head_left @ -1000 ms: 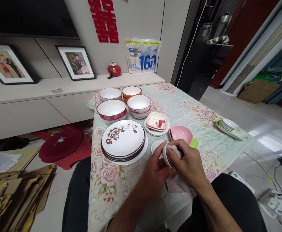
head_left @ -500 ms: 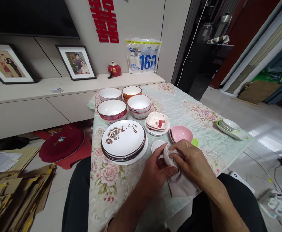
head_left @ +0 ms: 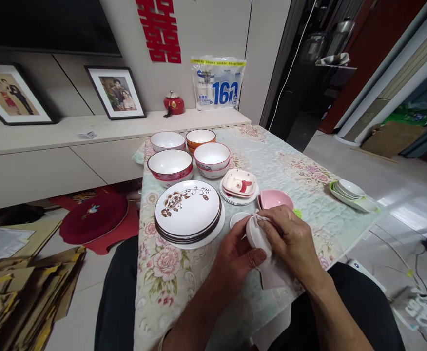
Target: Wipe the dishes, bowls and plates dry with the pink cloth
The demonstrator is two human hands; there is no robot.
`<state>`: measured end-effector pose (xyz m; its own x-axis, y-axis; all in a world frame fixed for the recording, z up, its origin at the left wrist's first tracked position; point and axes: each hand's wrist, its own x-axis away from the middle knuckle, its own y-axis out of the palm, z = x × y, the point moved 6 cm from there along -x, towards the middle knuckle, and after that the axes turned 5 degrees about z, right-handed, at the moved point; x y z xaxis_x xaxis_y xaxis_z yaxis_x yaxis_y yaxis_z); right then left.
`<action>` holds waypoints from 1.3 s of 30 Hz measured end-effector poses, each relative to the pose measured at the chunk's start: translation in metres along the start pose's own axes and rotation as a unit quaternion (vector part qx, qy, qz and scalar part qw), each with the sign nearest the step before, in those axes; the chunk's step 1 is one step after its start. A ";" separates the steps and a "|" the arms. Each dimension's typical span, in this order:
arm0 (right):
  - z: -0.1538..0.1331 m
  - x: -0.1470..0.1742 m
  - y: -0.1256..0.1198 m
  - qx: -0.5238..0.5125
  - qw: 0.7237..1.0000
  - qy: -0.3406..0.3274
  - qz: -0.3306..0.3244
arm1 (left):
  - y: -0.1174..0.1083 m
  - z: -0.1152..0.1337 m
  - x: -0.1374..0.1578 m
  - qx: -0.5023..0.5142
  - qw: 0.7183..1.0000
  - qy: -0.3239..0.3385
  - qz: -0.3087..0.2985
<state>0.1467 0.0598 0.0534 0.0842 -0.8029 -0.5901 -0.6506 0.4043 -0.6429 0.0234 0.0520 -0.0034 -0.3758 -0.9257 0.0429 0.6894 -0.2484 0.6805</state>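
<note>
Small white glossy round dish (head_left: pixel 258 236), smooth and plain, held over near side of quilted floral tablecloth (head_left: pixel 155 312). Tilted steeply, apparent long axis far-left to near-right. Left hand (head_left: pixel 235 256): fingers clamped on dish. Right hand (head_left: pixel 290 236): fingers pinching soft pale-pink cloth (head_left: pixel 277 274) against it. Glossy pink bowl (head_left: pixel 276 198) just beyond.

the one camera over there is worn on the head, looking forward and down from close above the bench (head_left: pixel 268 156), with the wall (head_left: pixel 213 29) beyond.
</note>
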 end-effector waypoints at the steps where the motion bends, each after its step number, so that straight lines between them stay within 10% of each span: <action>1: 0.003 0.001 0.001 0.009 1.000 0.010 -0.012 | -0.002 0.000 0.000 -0.006 1.000 0.003 0.011; 9: 0.006 0.011 0.010 0.087 0.986 0.054 -0.130 | -0.012 0.005 -0.003 -0.056 0.994 0.043 0.079; 19: -0.018 0.010 0.001 -0.070 0.971 0.001 -0.230 | -0.024 0.004 -0.009 -0.031 0.989 0.036 0.140; 27: -0.012 0.006 0.005 -0.109 0.973 -0.026 -0.200 | -0.016 0.005 -0.004 0.000 0.992 0.017 0.122; 39: 0.040 0.001 -0.016 -0.212 0.960 0.165 -0.078 | -0.018 0.002 -0.009 -0.078 0.993 0.024 0.089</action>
<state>0.1875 0.0705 0.0437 0.0074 -0.9623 -0.2717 -0.9038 0.1099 -0.4136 0.0135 0.0648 -0.0146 -0.2129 -0.9703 0.1152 0.8307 -0.1177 0.5441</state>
